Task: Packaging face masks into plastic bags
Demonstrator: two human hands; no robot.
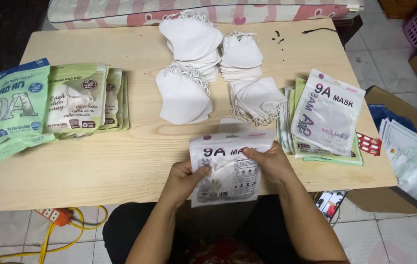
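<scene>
Both my hands hold one clear plastic mask pouch (228,168) with white masks inside, at the near edge of the wooden table (120,156). My left hand (184,178) grips its left side, thumb on the front. My right hand (269,164) pinches its upper right part. Several stacks of white face masks (189,63) lie in the table's middle, just beyond the pouch. A pile of empty clear pouches (326,115) sits to the right of my right hand. Filled green packages (78,98) lie in a row at the left.
A larger green bag (15,110) lies at the far left edge. A cardboard box (404,146) with papers stands to the right of the table. A power strip and yellow cable (54,217) lie on the tiled floor. A cushion (120,12) runs behind the table.
</scene>
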